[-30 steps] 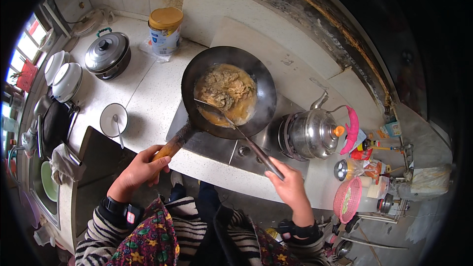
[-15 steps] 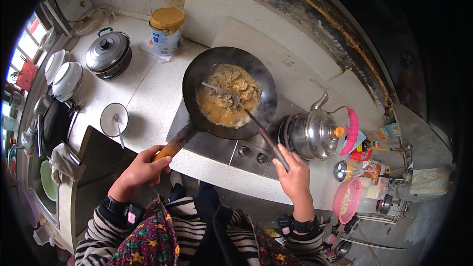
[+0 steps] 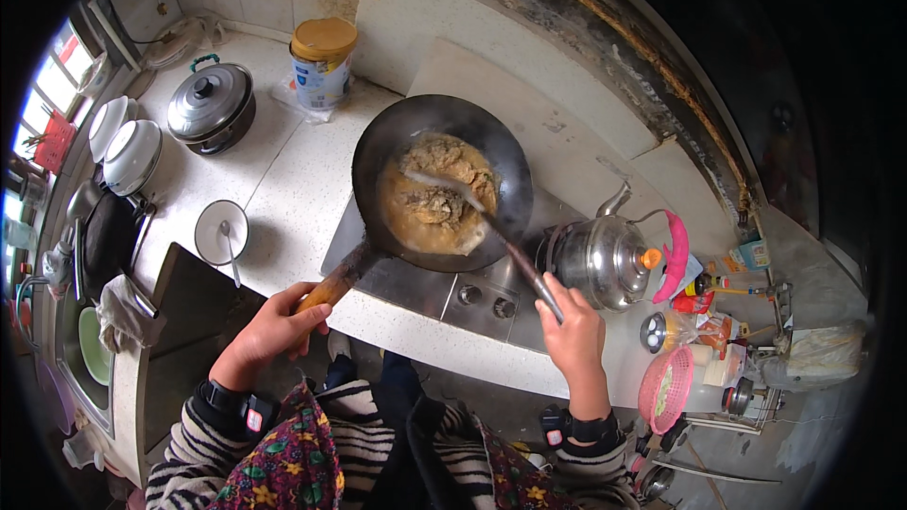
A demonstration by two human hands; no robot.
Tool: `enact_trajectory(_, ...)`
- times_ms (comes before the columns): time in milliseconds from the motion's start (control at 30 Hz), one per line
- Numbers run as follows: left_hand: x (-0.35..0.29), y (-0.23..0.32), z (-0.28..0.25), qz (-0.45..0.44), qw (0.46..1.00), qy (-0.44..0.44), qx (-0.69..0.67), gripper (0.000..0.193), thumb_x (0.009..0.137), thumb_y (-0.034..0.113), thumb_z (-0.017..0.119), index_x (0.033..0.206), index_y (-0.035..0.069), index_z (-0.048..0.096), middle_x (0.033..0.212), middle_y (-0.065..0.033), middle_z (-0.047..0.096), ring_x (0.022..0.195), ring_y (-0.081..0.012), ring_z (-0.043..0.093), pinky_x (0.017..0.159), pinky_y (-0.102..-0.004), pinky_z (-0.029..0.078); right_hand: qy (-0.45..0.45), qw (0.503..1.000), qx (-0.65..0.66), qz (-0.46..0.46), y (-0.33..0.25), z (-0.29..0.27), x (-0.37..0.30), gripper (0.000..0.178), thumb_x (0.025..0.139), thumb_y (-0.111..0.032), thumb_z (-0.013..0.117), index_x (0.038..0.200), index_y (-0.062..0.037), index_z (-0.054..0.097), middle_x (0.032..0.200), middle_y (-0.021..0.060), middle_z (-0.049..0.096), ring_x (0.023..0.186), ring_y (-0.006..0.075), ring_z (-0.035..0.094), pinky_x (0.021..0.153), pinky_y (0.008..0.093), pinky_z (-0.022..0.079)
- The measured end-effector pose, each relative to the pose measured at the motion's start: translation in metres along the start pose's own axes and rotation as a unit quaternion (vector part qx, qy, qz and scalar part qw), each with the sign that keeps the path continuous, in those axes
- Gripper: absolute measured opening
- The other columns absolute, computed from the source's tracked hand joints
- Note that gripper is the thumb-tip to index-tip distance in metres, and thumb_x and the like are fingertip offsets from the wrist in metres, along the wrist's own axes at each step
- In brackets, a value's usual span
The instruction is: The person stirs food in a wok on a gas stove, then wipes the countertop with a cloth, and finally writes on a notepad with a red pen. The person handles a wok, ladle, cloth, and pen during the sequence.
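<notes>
A dark wok [image 3: 520, 161] sits on the stove with brown, saucy lumps of food [image 3: 439, 212] in it, and some steam rises. My left hand [image 3: 282, 326] is wrapped round the wok's wooden handle [image 3: 331, 291], at the counter's front edge. In my right hand [image 3: 573, 331] is the dark handle of a spatula [image 3: 515, 253]. Its metal end reaches into the wok and rests among the food; the blade is partly hidden, so its exact shape cannot be told.
Right of the wok stands a steel kettle [image 3: 609, 260] with a pink handle. A pink basket [image 3: 667, 387] is farther right. To the left are a white bowl with a spoon [image 3: 210, 238], a lidded pot [image 3: 210, 106] and a yellow-lidded tub [image 3: 321, 71].
My right hand has shifted slightly right and toward me with the spatula, whose end has turned in the food. The food has been pushed about. My left hand stays on the handle.
</notes>
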State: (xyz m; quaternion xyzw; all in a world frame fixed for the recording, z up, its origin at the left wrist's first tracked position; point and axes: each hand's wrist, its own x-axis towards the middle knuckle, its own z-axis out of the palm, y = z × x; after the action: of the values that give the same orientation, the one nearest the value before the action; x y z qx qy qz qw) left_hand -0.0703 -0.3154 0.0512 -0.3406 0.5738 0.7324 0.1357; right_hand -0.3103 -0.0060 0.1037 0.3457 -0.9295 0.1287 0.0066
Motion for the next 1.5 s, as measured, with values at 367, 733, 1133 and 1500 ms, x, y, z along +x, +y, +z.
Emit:
enact_trajectory(367,-0.001,0.0,0.0,0.0,1.0,0.005,-0.003,0.047,0.095,0.031,0.062,0.132,0.005,0.051,0.08,-0.0016,0.061,0.051,-0.0074,0.051,0.044,-0.0223,0.04,-0.012,0.999,-0.044,0.02,-0.008,0.036,0.046,0.04,0.086,-0.021,0.065,0.126,-0.0149,0.061,0.092,0.0123,0.064,0.079,0.0356,0.065,0.069,0.045,0.052)
enact_trajectory(733,-0.003,0.002,0.001,0.002,1.0,0.002,-0.018,0.048,0.094,0.03,0.062,0.132,0.002,0.049,0.081,-0.0039,0.062,0.05,-0.0081,0.05,0.045,-0.0223,0.04,0.063,0.994,-0.02,0.09,0.014,0.017,0.0,0.042,0.085,-0.018,0.068,0.126,-0.0128,0.062,0.09,0.0144,0.065,0.078,0.0355,0.065,0.069,0.0434,0.052)
enact_trajectory(1133,-0.002,0.004,0.002,0.0,1.0,-0.002,-0.011,0.047,0.095,0.03,0.061,0.131,0.002,0.049,0.08,-0.0042,0.061,0.049,-0.0088,0.05,0.044,-0.0222,0.04,0.02,0.989,0.075,0.124,0.004,0.051,-0.022,0.041,0.084,-0.02,0.069,0.123,-0.0079,0.063,0.103,0.018,0.068,0.09,0.0371,0.066,0.078,0.0435,0.053)
enact_trajectory(1500,0.002,0.001,0.001,0.003,1.0,-0.008,-0.008,0.045,0.096,0.026,0.059,0.131,0.0,0.048,0.079,-0.004,0.06,0.049,-0.0096,0.051,0.042,-0.022,0.038,-0.07,0.99,0.083,0.088,0.024,-0.04,-0.054,0.041,0.08,-0.016,0.074,0.119,-0.0122,0.067,0.085,0.0121,0.066,0.072,0.0307,0.063,0.065,0.037,0.05)
